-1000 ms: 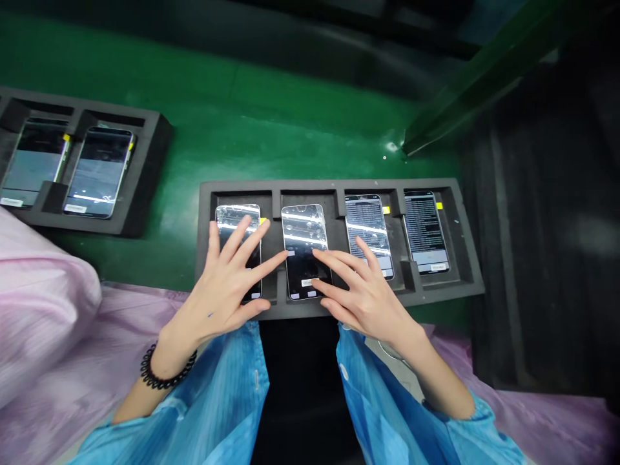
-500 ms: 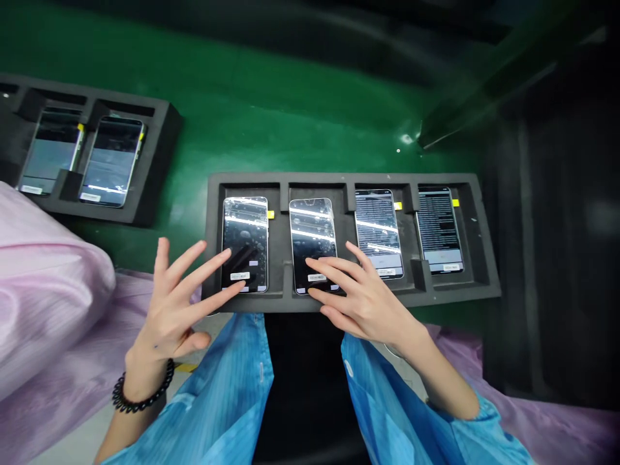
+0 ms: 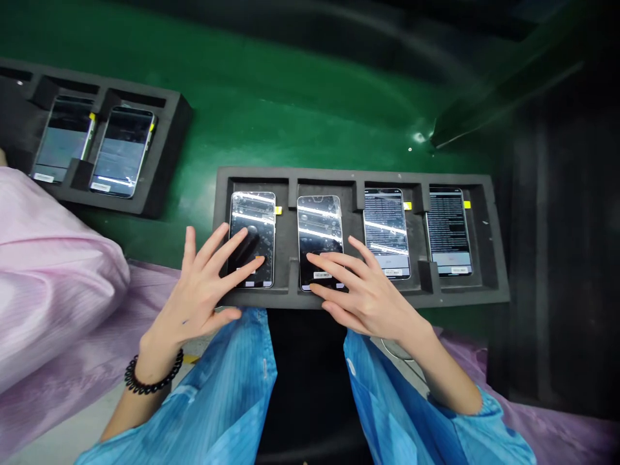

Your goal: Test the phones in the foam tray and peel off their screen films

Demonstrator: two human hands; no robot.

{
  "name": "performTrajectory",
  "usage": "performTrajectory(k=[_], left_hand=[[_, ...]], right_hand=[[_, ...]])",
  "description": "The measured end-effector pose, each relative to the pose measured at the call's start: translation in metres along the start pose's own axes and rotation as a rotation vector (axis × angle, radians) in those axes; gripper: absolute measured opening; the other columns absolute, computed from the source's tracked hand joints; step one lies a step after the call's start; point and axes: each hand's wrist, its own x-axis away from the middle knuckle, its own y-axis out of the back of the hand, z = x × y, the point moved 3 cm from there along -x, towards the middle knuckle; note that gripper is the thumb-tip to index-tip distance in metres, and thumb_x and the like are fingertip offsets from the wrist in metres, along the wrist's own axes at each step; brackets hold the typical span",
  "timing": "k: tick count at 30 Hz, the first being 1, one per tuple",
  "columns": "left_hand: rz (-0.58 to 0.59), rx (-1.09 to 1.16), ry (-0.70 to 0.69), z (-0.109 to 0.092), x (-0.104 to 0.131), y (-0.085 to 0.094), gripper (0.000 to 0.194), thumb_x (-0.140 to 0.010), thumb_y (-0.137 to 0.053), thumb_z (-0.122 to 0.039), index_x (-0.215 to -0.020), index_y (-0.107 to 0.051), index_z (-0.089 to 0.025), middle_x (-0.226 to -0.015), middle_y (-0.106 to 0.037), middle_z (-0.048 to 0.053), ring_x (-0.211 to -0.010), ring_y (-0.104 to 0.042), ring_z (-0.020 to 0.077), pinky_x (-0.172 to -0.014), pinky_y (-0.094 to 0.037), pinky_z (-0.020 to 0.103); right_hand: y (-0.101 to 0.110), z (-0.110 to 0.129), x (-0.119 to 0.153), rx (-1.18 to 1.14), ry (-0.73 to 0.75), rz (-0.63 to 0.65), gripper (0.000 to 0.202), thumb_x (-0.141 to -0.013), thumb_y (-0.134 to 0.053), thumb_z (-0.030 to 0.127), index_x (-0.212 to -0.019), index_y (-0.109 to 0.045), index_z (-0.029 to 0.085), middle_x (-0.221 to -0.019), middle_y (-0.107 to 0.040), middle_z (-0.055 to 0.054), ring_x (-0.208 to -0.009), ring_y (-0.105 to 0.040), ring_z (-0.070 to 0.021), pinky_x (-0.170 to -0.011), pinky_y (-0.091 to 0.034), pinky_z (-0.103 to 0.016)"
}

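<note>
Before me lies a dark grey foam tray [image 3: 339,299] with a smartphone in each compartment. My left hand [image 3: 201,287] is open, its fingers spread over the lower half of the leftmost phone [image 3: 252,219], the index finger at a small spot on the dark screen. My right hand [image 3: 371,290], also open, rests its fingertips on or just above the lower screen of the second phone [image 3: 320,223]; I cannot tell which. To the right, a third phone [image 3: 386,223] and a fourth phone [image 3: 448,229] show rows of text, with yellow tabs beside them.
A second grey foam tray [image 3: 169,129] with phones stands at the upper left on the green table [image 3: 290,123]. Someone in a pink sleeve [image 3: 58,258] sits close on my left. More pink cloth [image 3: 542,420] shows at the lower right.
My left hand has moved right and slightly up, farther over the leftmost phone's screen. My right hand has stayed at the second phone. The whole view has shifted a little.
</note>
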Motion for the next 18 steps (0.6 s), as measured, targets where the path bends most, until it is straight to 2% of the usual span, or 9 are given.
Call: performTrajectory(k=[5, 7, 10, 15, 17, 18], left_hand=[[-0.151, -0.032, -0.026, 0.002, 0.028, 0.011, 0.061, -0.102, -0.011, -0.062, -0.157, -0.034, -0.047, -0.171, -0.023, -0.006, -0.158, -0.023, 0.0343, -0.128, 0.002, 0.069], [-0.147, -0.046, -0.022, 0.005, 0.039, 0.012, 0.061, -0.102, -0.012, -0.061, -0.156, -0.035, -0.047, -0.171, -0.025, -0.007, -0.158, -0.023, 0.0336, -0.129, 0.001, 0.068], [-0.074, -0.057, -0.016, 0.011, 0.047, 0.010, 0.059, -0.103, -0.016, -0.060, -0.157, -0.034, -0.046, -0.171, -0.023, -0.004, -0.158, -0.022, 0.0354, -0.127, -0.002, 0.073], [0.022, -0.064, -0.062, 0.017, 0.037, 0.013, 0.056, -0.104, -0.017, -0.058, -0.158, -0.028, -0.050, -0.172, -0.022, -0.005, -0.158, -0.022, 0.0339, -0.126, -0.007, 0.072], [-0.005, -0.042, -0.066, 0.014, 0.027, 0.019, 0.053, -0.106, -0.022, -0.052, -0.158, -0.029, -0.048, -0.172, -0.022, -0.004, -0.157, -0.024, 0.0332, -0.127, -0.007, 0.070], [-0.029, -0.024, -0.026, 0.013, 0.021, 0.022, 0.052, -0.107, -0.028, -0.046, -0.159, -0.028, -0.047, -0.172, -0.021, -0.004, -0.158, -0.023, 0.0328, -0.128, -0.008, 0.069]], right_hand=[[-0.008, 0.000, -0.006, -0.021, 0.009, 0.082, 0.022, -0.099, -0.055, 0.023, -0.110, -0.074, 0.019, -0.154, -0.055, -0.011, -0.135, -0.056, -0.0247, -0.126, -0.030, -0.059], [-0.008, -0.001, -0.008, -0.015, 0.022, 0.079, 0.024, -0.100, -0.053, 0.024, -0.109, -0.074, 0.019, -0.153, -0.056, -0.011, -0.134, -0.056, -0.0249, -0.125, -0.032, -0.060], [0.000, -0.004, -0.006, -0.020, 0.044, 0.023, 0.023, -0.099, -0.053, 0.022, -0.107, -0.075, 0.018, -0.150, -0.059, -0.012, -0.131, -0.058, -0.0253, -0.124, -0.033, -0.059], [0.020, -0.014, 0.008, -0.020, 0.036, -0.014, 0.025, -0.098, -0.054, 0.020, -0.110, -0.076, 0.019, -0.147, -0.061, -0.012, -0.129, -0.059, -0.0267, -0.121, -0.037, -0.059], [0.026, -0.018, 0.014, -0.028, 0.012, -0.013, 0.026, -0.098, -0.055, 0.021, -0.113, -0.076, 0.021, -0.148, -0.061, -0.011, -0.129, -0.059, -0.0278, -0.120, -0.038, -0.059], [0.027, -0.020, 0.015, -0.035, -0.020, -0.006, 0.027, -0.098, -0.056, 0.021, -0.116, -0.075, 0.023, -0.150, -0.059, -0.010, -0.131, -0.058, -0.0285, -0.121, -0.037, -0.060]])
